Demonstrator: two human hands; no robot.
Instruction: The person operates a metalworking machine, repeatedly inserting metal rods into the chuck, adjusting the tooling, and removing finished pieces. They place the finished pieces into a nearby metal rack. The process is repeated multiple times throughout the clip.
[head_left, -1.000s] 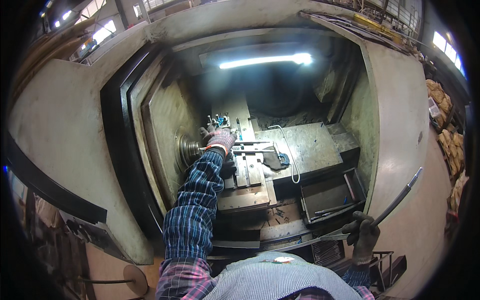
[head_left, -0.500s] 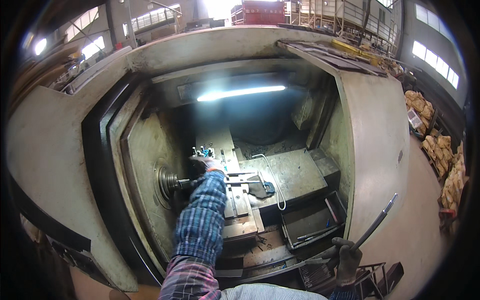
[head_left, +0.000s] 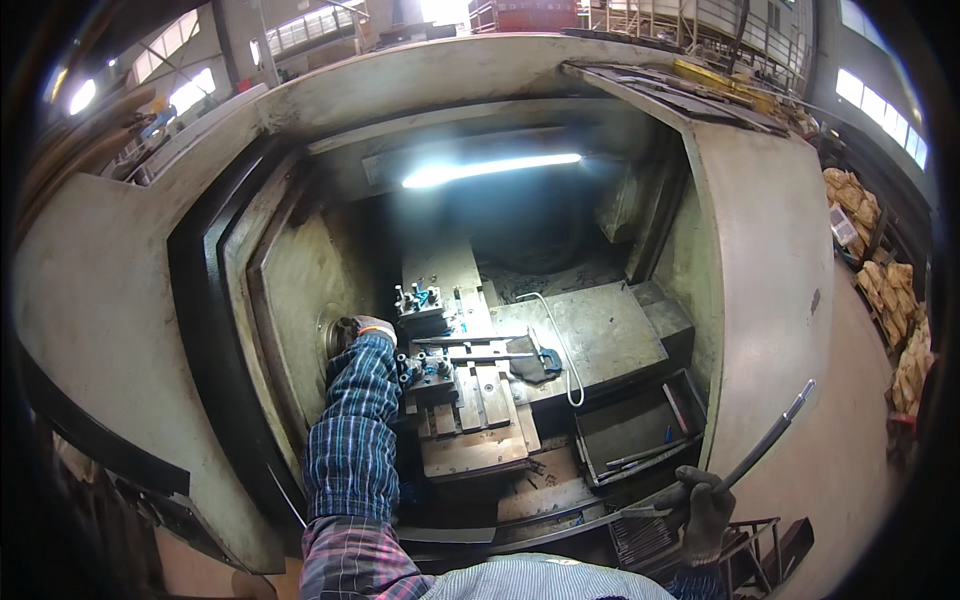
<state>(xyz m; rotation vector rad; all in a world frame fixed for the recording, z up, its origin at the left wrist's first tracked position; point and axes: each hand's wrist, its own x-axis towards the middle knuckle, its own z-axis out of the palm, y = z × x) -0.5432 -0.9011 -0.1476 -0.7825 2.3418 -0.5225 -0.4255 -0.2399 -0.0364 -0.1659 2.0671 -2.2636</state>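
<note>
My left hand (head_left: 366,328), in a glove, is up against the lathe chuck (head_left: 333,338) on the left wall inside the machine. Its fingers look curled there; what they close on is hidden behind the hand. My right hand (head_left: 706,512), in a dark glove, is wrapped round a metal rod (head_left: 760,447) outside the opening at the lower right. The rod tilts up to the right, dark along its length with a bright, narrower tip. Just right of my left hand stand two tool holders with bolts, a far one (head_left: 420,303) and a nearer one (head_left: 428,370).
On the machine bed lie a dark cloth (head_left: 535,366), a blue clamp-like tool (head_left: 551,361) and a bent white tube (head_left: 560,345). A black tray (head_left: 640,425) holds thin rods. Thin rods (head_left: 638,538) also stand in a rack near my right hand. A lamp (head_left: 490,171) glows at the back.
My left hand has moved left from over the tool holders to the chuck, uncovering the holders. My right hand still holds the rod. The whole view has shifted slightly.
</note>
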